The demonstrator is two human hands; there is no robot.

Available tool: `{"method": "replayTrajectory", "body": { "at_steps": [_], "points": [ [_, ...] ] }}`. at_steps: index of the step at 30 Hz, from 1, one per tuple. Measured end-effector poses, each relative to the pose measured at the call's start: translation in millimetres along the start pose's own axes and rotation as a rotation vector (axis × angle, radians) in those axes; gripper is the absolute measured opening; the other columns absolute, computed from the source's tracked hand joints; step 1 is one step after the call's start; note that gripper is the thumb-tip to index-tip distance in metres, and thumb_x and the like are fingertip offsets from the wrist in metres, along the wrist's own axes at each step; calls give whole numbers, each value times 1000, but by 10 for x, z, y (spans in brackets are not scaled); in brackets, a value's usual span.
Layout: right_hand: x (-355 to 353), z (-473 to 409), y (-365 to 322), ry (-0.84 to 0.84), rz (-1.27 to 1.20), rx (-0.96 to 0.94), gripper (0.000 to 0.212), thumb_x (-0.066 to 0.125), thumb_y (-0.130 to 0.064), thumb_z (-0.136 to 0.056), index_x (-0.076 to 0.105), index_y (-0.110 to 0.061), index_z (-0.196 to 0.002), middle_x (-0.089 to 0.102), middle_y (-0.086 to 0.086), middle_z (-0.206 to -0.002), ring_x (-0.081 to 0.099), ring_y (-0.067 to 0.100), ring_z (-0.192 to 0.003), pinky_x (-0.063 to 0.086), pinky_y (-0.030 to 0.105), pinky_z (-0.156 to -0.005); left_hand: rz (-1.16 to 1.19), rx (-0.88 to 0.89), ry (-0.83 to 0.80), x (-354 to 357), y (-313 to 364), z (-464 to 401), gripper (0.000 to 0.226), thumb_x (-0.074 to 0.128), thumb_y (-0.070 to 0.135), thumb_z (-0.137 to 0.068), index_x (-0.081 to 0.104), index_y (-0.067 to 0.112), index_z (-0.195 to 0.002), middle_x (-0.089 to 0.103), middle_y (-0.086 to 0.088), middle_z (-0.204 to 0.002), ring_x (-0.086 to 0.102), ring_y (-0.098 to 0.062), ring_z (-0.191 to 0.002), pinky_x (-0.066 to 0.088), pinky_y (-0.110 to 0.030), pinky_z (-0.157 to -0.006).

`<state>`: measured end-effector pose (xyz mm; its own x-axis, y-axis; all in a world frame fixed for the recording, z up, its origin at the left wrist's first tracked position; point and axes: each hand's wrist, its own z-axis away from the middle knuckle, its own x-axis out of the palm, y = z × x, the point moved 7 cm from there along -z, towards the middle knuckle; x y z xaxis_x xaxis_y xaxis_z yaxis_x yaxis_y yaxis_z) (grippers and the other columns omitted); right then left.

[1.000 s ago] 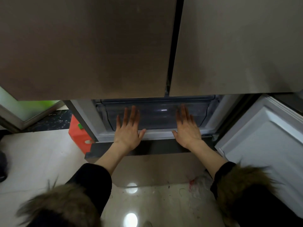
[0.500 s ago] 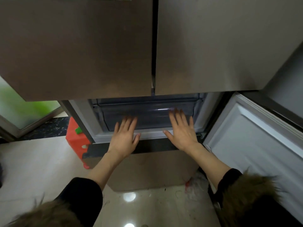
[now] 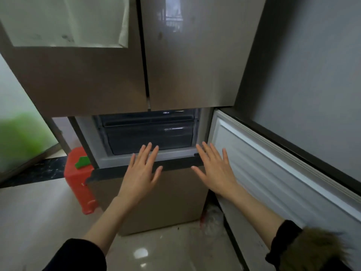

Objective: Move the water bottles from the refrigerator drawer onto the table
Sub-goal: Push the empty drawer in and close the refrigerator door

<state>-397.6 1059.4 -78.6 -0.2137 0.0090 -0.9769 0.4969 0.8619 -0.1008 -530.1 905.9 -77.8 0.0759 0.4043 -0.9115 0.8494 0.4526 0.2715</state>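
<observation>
A clear, dark plastic refrigerator drawer (image 3: 150,137) sits pushed into the open lower compartment, under the two brown upper doors. No water bottle shows through it. My left hand (image 3: 141,171) is held out flat with straight, spread fingers, just in front of and below the drawer's front. My right hand (image 3: 214,169) is likewise flat and spread, off the drawer's right end near the compartment's lower edge. Neither hand holds anything. No table is in view.
The compartment's white-lined door (image 3: 273,163) stands swung open to the right, beside my right arm. A closed brown lower door (image 3: 166,198) lies below my hands. A red plastic stool (image 3: 78,178) stands left of the fridge on the glossy tile floor (image 3: 29,222).
My head has drawn back and risen, showing more of the upper doors. Both hands have come off the drawer front and pulled back toward me, still flat; the drawer stays pushed in.
</observation>
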Motion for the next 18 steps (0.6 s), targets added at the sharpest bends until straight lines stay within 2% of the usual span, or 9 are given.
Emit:
{"method": "replayTrajectory", "body": {
  "at_steps": [9, 18],
  "points": [
    [-520, 1116, 503, 57, 52, 232, 66, 28, -50, -96, -1, -24, -149, 1, 2, -159, -2, 20, -146, -4, 46, -116, 50, 255, -107, 84, 928, 331, 60, 32, 41, -97, 10, 21, -148, 4, -2, -158, -9, -14, -142, 0, -39, -117],
    [-1139, 2533, 1289, 107, 193, 479, 64, 32, -45, -97, 7, -18, -149, 5, 6, -158, 2, 24, -146, -3, 45, -116, 114, 501, -218, 244, 2328, 812, 59, 32, 41, -97, 9, 24, -149, 1, 0, -158, -7, -17, -145, -1, -38, -118]
  ]
}}
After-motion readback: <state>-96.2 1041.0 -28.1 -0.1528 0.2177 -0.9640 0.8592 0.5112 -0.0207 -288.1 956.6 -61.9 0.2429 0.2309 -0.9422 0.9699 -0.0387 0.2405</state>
